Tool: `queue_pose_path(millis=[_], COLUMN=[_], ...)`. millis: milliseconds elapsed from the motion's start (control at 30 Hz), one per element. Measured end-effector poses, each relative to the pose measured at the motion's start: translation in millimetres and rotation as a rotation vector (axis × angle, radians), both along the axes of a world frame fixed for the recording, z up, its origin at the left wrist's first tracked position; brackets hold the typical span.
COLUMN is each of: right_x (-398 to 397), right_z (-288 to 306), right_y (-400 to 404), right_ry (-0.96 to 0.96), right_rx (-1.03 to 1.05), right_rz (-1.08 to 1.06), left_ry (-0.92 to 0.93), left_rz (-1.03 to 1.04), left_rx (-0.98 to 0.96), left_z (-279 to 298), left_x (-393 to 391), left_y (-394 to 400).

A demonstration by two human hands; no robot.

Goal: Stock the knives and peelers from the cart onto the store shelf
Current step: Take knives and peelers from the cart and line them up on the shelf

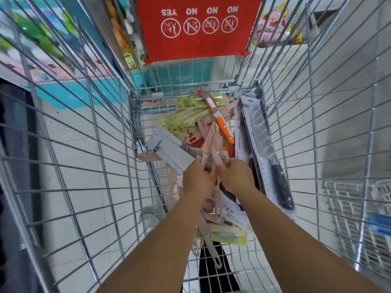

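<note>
Both hands grip slim pink plastic knives, wire cart.

Red sign: hangs on the far wire end, printed upside down with 1 "YES", 3 "NO" and 4 round pictograms.
Floor: pale square tiles, seen through the wires on both sides.
Teal boxes: stacked on the floor at far left, blurred.
Pink packet: at upper right behind the wires, cartoon print, details blurred.
White plastic basket: at lower right, outside the wires.
Blue object: at the right edge, kind unclear.
</note>
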State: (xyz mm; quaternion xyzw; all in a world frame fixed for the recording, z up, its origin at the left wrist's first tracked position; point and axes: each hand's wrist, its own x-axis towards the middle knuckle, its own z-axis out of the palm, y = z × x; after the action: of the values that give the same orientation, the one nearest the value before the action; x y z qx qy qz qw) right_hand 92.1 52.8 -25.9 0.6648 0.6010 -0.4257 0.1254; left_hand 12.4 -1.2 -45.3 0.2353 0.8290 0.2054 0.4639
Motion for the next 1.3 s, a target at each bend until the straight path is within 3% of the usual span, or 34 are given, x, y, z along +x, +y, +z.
queue_pose_path(millis=[267,400,600,733,833,967,1300], right_x=[-8.0,-8.3,-28.8,-44.6,-48.9,-57.4,-68.0], right_z=[-0.2,-0.9,-16.3,-22.9,-20.7,-14.8,-36.7], right_y=[-7.8,-15.3,-31.4,-37.8,-35.7,-25.2,-29.0], right_ry=[0.134,0.158,0.081,-0.092,-0.092,-0.017,-0.182], right_rx=[0.021,0.021,0.090,0.143,0.163,0.163,0.275], right_rz=[0.078,-0.072,-0.090,0.008,0.078,0.164,0.374], left_ry=[-0.012,0.030,0.097,0.070,0.057,0.057,0.127], left_rz=[0.112,0.059,-0.041,0.044,0.065,0.265,0.442], left_rx=[-0.055,-0.134,-0.178,-0.147,-0.108,-0.022,-0.064], left_z=[1.1,-2.1,-1.9,-5.7,-8.5,4.3,13.6], left_x=[-15.7,-24.2,-40.6,-48.1,-51.3,-67.7,-97.1], left_y=[13.5,10.3,-7.4,-18.1,-24.0,-24.3,-7.0])
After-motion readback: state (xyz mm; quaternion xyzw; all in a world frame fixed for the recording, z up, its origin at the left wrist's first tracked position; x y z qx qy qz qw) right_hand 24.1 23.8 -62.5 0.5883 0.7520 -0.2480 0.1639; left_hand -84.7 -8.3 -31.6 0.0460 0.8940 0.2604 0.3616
